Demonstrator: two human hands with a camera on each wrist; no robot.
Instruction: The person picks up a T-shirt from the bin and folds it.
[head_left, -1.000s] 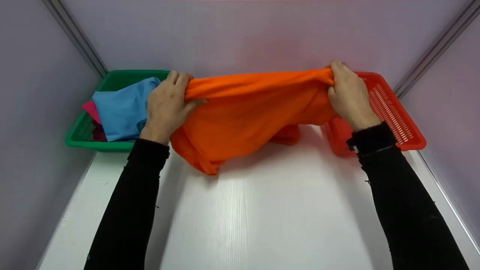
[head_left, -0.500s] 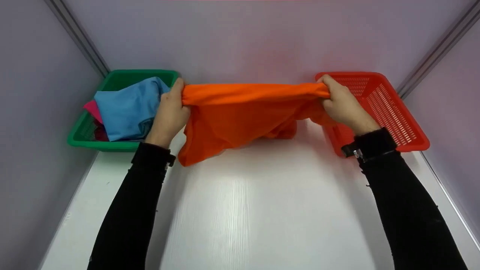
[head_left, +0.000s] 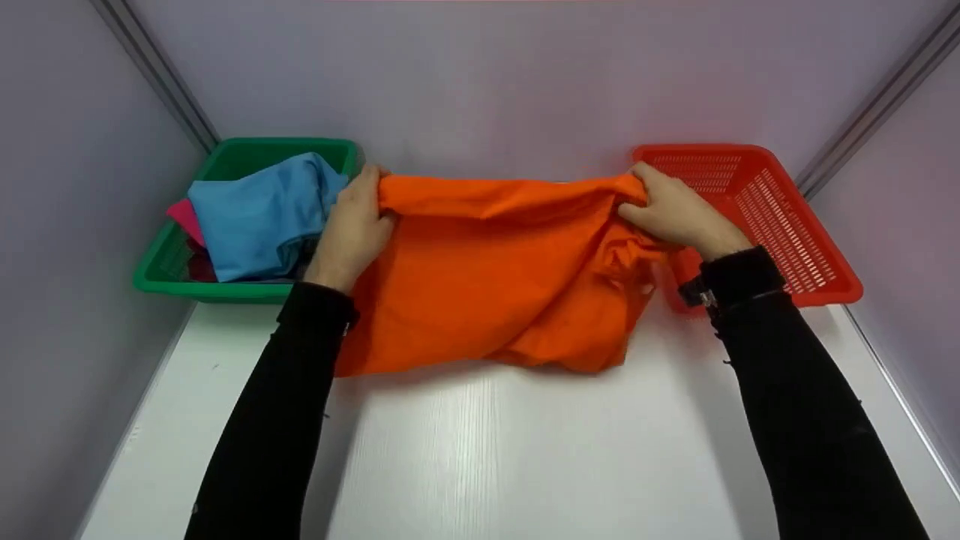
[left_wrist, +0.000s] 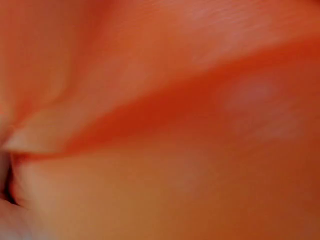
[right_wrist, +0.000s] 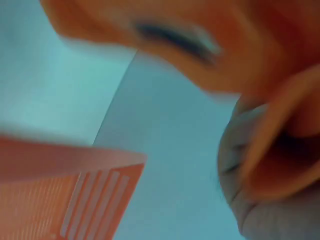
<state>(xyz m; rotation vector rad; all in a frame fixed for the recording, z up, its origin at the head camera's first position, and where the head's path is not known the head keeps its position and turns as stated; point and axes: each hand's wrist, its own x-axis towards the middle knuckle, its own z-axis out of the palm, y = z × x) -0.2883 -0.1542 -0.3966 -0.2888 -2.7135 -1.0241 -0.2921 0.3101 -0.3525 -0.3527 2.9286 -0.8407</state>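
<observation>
An orange cloth [head_left: 465, 277] hangs in folds between my two hands over the white table. My left hand [head_left: 356, 232] grips its upper left corner, thumb in front. At the upper right, my right hand [head_left: 682, 214] pinches the other end, where the cloth bunches into creases. Blurred orange fabric [left_wrist: 200, 175] fills the left wrist view, hiding most of that hand. In the right wrist view, curled fingers [right_wrist: 232, 160] hold a fold, and a small dark and white patch [right_wrist: 172, 40] shows on the cloth.
At the back left stands a green basket [head_left: 161, 287] holding a folded blue cloth [head_left: 259, 217], with pink and dark red fabric beneath. A red perforated basket [head_left: 795, 240] stands at the back right, close to my right hand. Walls enclose the table [head_left: 540, 450] at the back and sides.
Both hands have lowered slightly and come a little closer together, still gripping the cloth. Its lower part has swung out toward me and spread, now hanging fuller on the right.
</observation>
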